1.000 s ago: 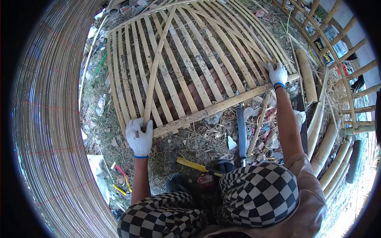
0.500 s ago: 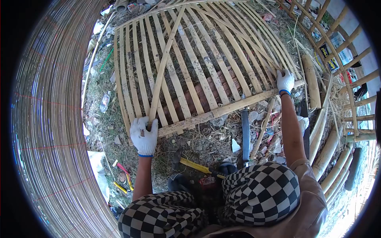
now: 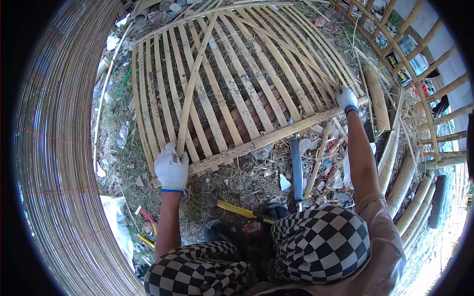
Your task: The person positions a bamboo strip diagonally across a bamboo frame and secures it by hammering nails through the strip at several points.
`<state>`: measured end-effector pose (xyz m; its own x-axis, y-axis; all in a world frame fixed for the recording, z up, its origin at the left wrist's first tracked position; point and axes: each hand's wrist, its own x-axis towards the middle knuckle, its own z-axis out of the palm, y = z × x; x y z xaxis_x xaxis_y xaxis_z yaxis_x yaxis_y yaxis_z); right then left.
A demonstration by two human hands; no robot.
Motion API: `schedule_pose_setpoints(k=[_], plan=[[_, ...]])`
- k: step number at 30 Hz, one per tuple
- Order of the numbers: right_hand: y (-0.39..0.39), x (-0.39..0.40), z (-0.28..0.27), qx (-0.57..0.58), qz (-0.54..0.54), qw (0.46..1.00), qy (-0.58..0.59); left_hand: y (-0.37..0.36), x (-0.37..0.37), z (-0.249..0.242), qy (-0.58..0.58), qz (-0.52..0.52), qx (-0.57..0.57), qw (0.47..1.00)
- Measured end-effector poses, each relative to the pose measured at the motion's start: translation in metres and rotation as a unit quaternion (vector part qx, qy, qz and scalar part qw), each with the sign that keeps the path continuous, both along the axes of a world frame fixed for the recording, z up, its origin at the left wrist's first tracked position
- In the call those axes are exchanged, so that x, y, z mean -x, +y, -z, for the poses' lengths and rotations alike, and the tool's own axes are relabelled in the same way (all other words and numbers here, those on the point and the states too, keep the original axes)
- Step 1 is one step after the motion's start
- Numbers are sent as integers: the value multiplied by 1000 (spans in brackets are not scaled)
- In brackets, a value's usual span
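A bamboo slat panel (image 3: 236, 101) with two diagonal braces lies in front of me, its near crosspiece (image 3: 276, 134) running between my hands. My left hand (image 3: 171, 168), in a white glove, is closed round the near left corner of the panel. At the near right, my right hand (image 3: 347, 97), gloved too, grips the panel close to where a diagonal brace meets the crosspiece. The fingertips of both hands are partly hidden by the slats. Through the slats a reddish-brown piece of wood (image 3: 228, 126) shows underneath.
A hammer with a yellow handle (image 3: 236, 209) lies by my feet, and a long blade (image 3: 296, 167) lies right of it. Bamboo poles (image 3: 404, 185) and a bamboo lattice (image 3: 428, 101) line the right side. A rolled-looking slatted screen (image 3: 64, 148) stands at left. Rubble litters the ground.
The whole view has shifted slightly, so the panel and both hands appear a little further left. Both hands keep their hold on the panel.
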<state>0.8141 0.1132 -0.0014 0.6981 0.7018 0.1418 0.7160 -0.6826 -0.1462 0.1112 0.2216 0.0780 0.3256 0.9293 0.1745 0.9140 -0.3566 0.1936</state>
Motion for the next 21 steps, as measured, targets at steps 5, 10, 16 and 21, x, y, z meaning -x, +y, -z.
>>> schedule_pose_setpoints(k=[5,10,16,21], plan=[[1,-2,-29,49,-58,995,67,21,23,-24,10,-5,45,999],[-12,72,-96,-2,-101,981,167,74,99,-84,65,-24,-46,997],[-16,181,-103,56,-173,942,283,180,218,-23,169,-72,-128,975],[-41,203,-47,-23,-216,913,346,182,255,22,37,-107,-106,988]])
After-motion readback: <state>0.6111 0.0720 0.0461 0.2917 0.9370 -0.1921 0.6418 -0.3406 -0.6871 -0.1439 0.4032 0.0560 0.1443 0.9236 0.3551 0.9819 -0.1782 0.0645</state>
